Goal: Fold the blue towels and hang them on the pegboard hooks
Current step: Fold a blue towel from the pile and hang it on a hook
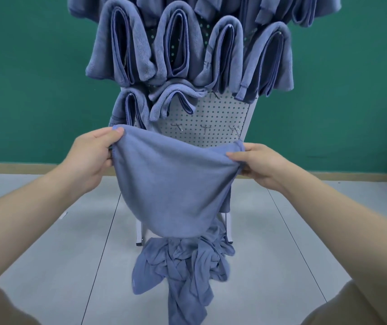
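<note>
Both hands hold one blue towel at centre frame: left hand pinches its ten-o'clock corner, right hand its two-o'clock corner, each grip closed on cloth. Folded towels fill the pegboard at twelve o'clock; a crumpled heap lies at six.

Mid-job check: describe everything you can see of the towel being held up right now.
The held towel is plain blue, soft terry-like cloth, with a stitched hem at the corners. The left hand and right hand each pinch a top corner, so its top edge sags between them and it hangs in a rounded drape. It appears doubled over. It hangs in front of the pegboard, above the pile of loose towels on the floor.
</note>
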The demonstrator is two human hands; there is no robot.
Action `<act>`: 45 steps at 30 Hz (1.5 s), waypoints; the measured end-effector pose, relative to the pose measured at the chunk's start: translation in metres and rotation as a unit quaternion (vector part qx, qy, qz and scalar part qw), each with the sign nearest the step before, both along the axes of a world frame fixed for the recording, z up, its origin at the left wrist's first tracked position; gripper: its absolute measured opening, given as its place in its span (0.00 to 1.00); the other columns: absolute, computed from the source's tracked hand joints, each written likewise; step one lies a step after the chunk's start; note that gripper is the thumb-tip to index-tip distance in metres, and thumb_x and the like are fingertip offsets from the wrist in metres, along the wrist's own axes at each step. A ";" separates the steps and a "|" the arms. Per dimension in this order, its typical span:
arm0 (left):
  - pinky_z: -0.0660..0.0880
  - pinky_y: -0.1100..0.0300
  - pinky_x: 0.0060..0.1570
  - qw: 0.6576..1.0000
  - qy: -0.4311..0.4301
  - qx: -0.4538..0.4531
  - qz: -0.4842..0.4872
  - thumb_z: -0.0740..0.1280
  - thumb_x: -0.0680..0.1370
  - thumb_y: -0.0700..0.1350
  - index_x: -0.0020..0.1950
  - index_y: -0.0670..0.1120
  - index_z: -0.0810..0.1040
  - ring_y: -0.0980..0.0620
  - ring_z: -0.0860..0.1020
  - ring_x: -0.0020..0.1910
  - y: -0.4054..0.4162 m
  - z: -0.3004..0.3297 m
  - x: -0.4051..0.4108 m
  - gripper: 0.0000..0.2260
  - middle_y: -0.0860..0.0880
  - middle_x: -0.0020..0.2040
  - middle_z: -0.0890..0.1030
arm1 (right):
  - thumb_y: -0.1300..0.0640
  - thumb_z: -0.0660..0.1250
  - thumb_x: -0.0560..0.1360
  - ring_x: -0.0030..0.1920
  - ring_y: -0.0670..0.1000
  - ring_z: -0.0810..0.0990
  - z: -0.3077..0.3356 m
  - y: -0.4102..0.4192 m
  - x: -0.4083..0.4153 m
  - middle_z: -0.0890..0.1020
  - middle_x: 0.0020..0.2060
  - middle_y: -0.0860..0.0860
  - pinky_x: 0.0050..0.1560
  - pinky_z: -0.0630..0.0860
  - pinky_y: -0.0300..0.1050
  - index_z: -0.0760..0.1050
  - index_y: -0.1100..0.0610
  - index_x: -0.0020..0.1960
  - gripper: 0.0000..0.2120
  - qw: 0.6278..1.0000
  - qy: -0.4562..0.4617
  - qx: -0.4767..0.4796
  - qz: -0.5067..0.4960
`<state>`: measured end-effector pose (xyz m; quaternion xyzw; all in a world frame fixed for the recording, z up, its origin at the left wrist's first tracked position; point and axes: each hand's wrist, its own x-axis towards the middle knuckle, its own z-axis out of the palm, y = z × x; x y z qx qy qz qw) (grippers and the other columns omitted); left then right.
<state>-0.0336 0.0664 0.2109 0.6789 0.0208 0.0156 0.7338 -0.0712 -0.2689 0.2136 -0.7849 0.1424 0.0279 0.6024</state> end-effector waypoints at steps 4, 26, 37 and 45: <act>0.81 0.51 0.52 1.000 0.002 0.013 0.018 0.68 0.83 0.46 0.53 0.47 0.86 0.49 0.85 0.47 0.003 0.000 0.000 0.07 0.48 0.53 0.88 | 0.58 0.67 0.83 0.47 0.55 0.81 -0.002 -0.002 0.000 0.86 0.52 0.62 0.64 0.80 0.60 0.81 0.69 0.58 0.14 0.999 -0.020 -0.042 -0.013; 0.78 0.55 0.49 0.999 0.032 -0.017 -0.012 0.60 0.87 0.45 0.52 0.46 0.78 0.50 0.82 0.46 0.013 -0.003 0.008 0.08 0.45 0.53 0.84 | 0.61 0.72 0.79 0.47 0.53 0.81 0.000 0.002 0.001 0.85 0.49 0.56 0.66 0.79 0.55 0.82 0.60 0.50 0.02 0.999 -0.003 0.035 0.005; 0.80 0.51 0.51 0.997 0.042 0.056 -0.016 0.61 0.86 0.44 0.56 0.43 0.82 0.47 0.85 0.50 0.011 -0.010 0.007 0.11 0.45 0.53 0.86 | 0.52 0.69 0.82 0.40 0.52 0.78 0.007 0.008 0.003 0.82 0.42 0.52 0.53 0.81 0.52 0.75 0.53 0.47 0.07 0.997 0.003 0.046 -0.055; 0.81 0.51 0.51 0.998 0.050 0.018 -0.042 0.70 0.81 0.41 0.54 0.44 0.82 0.51 0.85 0.42 0.010 -0.006 0.005 0.03 0.46 0.49 0.87 | 0.64 0.71 0.78 0.48 0.50 0.83 0.014 0.002 0.002 0.85 0.47 0.52 0.68 0.76 0.48 0.80 0.58 0.49 0.02 0.987 0.062 0.147 -0.004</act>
